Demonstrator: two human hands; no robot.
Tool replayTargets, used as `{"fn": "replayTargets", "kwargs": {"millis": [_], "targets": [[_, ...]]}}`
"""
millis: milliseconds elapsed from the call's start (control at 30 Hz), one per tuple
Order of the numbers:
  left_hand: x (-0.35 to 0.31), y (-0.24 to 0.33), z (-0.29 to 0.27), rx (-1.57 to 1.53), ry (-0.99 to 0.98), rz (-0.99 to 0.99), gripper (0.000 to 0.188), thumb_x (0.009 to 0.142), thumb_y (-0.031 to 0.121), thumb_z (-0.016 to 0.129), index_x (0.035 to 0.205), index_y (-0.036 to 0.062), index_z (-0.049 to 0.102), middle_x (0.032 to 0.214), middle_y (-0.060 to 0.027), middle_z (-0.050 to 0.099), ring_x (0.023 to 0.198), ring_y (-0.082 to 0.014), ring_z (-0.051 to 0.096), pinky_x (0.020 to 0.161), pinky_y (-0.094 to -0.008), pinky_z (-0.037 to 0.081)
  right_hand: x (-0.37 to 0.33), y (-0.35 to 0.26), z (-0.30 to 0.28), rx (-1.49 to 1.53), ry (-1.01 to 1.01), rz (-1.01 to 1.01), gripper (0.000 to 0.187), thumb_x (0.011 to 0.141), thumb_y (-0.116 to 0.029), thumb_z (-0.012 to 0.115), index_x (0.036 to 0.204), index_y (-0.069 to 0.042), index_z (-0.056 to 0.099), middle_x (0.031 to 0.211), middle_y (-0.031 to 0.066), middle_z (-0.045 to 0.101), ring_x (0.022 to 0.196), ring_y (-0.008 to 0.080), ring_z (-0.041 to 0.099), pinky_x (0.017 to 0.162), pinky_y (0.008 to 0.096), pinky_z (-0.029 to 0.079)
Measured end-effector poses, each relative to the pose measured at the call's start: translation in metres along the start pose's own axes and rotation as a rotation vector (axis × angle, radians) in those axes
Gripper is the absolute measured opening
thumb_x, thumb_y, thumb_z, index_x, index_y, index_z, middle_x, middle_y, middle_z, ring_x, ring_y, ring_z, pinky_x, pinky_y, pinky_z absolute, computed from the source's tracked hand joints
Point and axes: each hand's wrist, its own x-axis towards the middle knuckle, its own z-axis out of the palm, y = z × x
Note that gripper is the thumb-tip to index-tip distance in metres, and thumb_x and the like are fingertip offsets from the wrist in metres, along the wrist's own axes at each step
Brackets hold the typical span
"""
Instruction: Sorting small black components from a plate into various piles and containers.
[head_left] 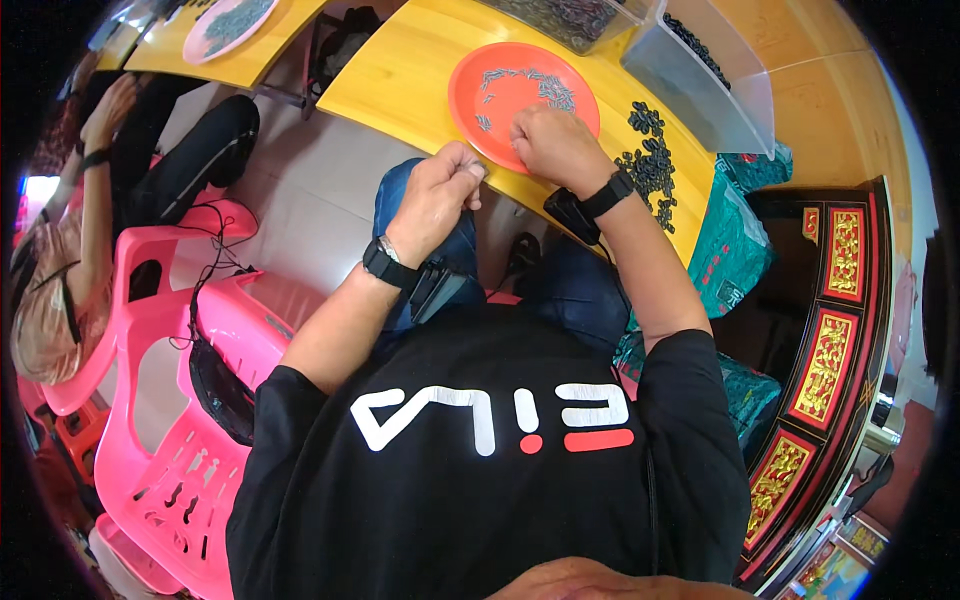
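Note:
My left hand (437,200) is closed in front of the table's near edge, thumb pressed against the curled fingers. Something small and dark shows at its fingertips, too small to name. Over the near right part of a red round plate (470,125) is my right hand (560,148), its fingers curled in and pinched; what they hold, if anything, is hidden. Small grey metallic pieces (555,92) lie scattered on the plate, mostly toward its far side. Right of the plate, a spread of small black parts (652,165) lies on the yellow table (400,65).
A clear plastic bin (700,80) with black parts stands at the far right, beside another bin (570,22). Green bags (735,240) stand at the table's right side. Pink chairs (170,440) are at left, where another person (75,260) sits near a second table (230,55).

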Motion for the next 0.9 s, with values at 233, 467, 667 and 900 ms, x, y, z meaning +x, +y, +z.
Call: {"fn": "replayTargets", "kwargs": {"millis": [233, 467, 667, 900], "targets": [[-0.001, 0.002, -0.001, 0.000, 0.002, -0.001, 0.012, 0.089, 0.016, 0.048, 0.084, 0.0051, 0.049, 0.068, -0.0004, 0.052, 0.062, -0.0094, 0.052, 0.059, -0.0219, 0.040, 0.002, 0.016, 0.000, 0.186, 0.226, 0.106, 0.012, 0.077, -0.012, 0.052, 0.076, -0.002, 0.058, 0.079, 0.0180, 0.062, 0.074, 0.0344, 0.060, 0.066, 0.0435, 0.048], [-0.001, 0.003, 0.001, -0.045, 0.042, -0.021, 0.012, 0.086, 0.011, 0.050, 0.081, -0.0001, 0.050, 0.065, -0.0030, 0.051, 0.059, -0.0113, 0.051, 0.056, -0.0252, 0.042, 0.004, 0.035, -0.003, 0.427, 0.236, 0.171, 0.020, 0.077, -0.006, 0.059, 0.096, -0.005, 0.063, 0.076, 0.0087, 0.064, 0.071, 0.0160, 0.063, 0.065, 0.0280, 0.049], [-0.001, 0.005, 0.003, -0.046, 0.038, -0.037, 0.011, 0.087, 0.010, 0.050, 0.081, 0.0003, 0.050, 0.067, -0.0023, 0.051, 0.060, -0.0106, 0.050, 0.057, -0.0245, 0.042, 0.006, 0.044, 0.000, 0.496, 0.403, 0.095, 0.019, 0.078, -0.009, 0.061, 0.096, -0.004, 0.066, 0.081, 0.0079, 0.066, 0.072, 0.0168, 0.064, 0.069, 0.0268, 0.050], [-0.001, 0.006, 0.004, -0.025, 0.027, -0.031, 0.010, 0.086, 0.009, 0.051, 0.081, 0.0004, 0.051, 0.067, -0.0017, 0.050, 0.059, -0.0101, 0.050, 0.057, -0.0244, 0.042, -0.001, 0.034, -0.010, 0.302, 0.144, 0.092, 0.016, 0.073, -0.014, 0.063, 0.086, -0.006, 0.067, 0.072, 0.0089, 0.064, 0.066, 0.0192, 0.063, 0.064, 0.0300, 0.049]]}}
